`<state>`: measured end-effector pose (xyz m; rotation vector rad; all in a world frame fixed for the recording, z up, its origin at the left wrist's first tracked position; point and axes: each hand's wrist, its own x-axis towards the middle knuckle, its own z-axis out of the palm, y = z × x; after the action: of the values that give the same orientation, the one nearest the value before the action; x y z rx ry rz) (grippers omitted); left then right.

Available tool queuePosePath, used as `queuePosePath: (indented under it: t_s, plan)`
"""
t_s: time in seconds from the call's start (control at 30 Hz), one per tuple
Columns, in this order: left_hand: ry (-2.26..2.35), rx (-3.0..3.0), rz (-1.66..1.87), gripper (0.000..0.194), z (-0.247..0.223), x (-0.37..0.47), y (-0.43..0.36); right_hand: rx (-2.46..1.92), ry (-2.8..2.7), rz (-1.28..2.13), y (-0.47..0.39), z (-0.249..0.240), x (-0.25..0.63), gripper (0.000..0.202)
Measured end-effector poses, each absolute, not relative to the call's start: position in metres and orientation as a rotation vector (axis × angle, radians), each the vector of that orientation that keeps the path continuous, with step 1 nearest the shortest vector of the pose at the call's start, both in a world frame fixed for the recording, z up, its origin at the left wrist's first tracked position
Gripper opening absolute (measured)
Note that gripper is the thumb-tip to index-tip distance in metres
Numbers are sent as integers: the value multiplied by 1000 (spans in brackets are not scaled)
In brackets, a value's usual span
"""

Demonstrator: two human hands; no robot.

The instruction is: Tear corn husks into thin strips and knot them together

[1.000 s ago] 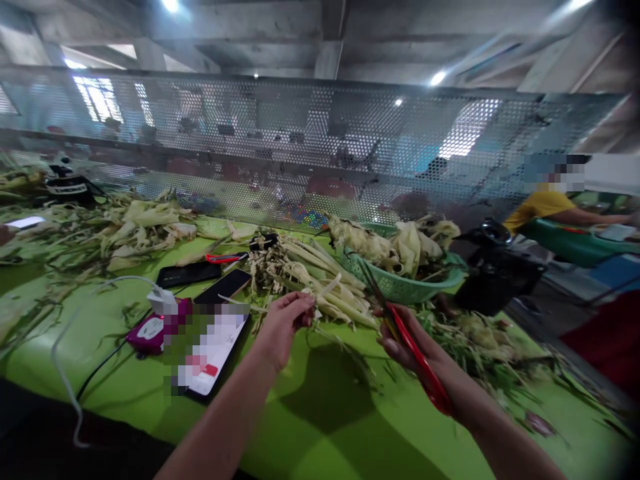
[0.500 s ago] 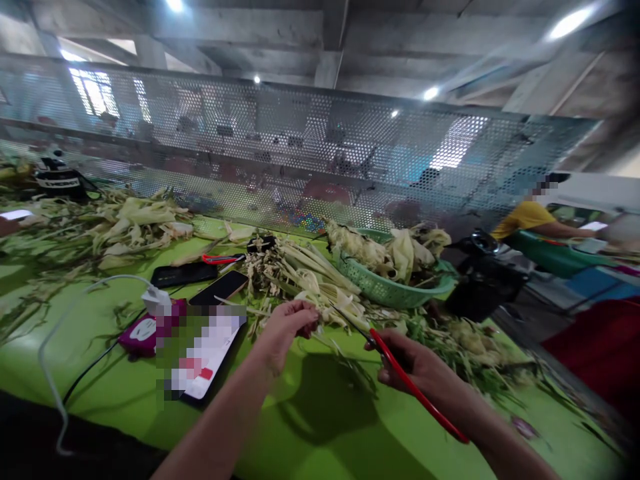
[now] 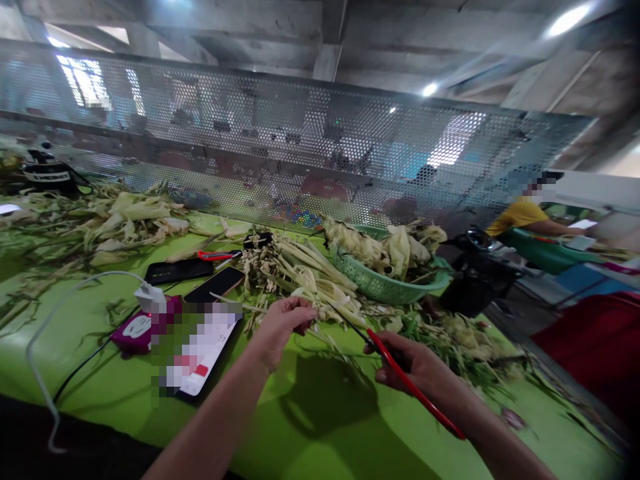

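Note:
My left hand (image 3: 284, 327) is closed in a pinch above the green table. Pale strands show at its fingertips, but I cannot tell whether they are held or lie behind. My right hand (image 3: 420, 367) is wrapped around red-handled scissors (image 3: 411, 383), whose dark blades point up and left, toward the left fingertips. Just beyond both hands lies a pile of pale stalks (image 3: 313, 267), with dry, crumpled heads at its left end. Behind it stands a green basket (image 3: 385, 288) filled with pale husks (image 3: 400, 250).
Left of my hands are a lit phone (image 3: 210, 357), a dark phone (image 3: 215, 285), a black phone (image 3: 179, 271) and a purple power strip (image 3: 137, 332) with a charger and cable. Red-handled pliers (image 3: 217, 255) lie behind. A perforated metal screen (image 3: 280, 147) borders the table; a person in yellow (image 3: 523, 217) sits at right.
The whole view has shifted slightly, with the table items a little further left and up. Both hands keep nearly the same pose, and the scissors stay in my right hand.

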<state>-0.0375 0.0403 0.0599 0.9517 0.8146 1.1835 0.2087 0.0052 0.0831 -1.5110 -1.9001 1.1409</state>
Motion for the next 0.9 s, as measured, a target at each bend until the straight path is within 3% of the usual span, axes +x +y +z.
queuePosePath:
  t_s: [0.9]
  plan:
    - [884, 899, 1230, 21, 57, -35, 43, -1633, -1757, 1171, 6, 82, 211, 42]
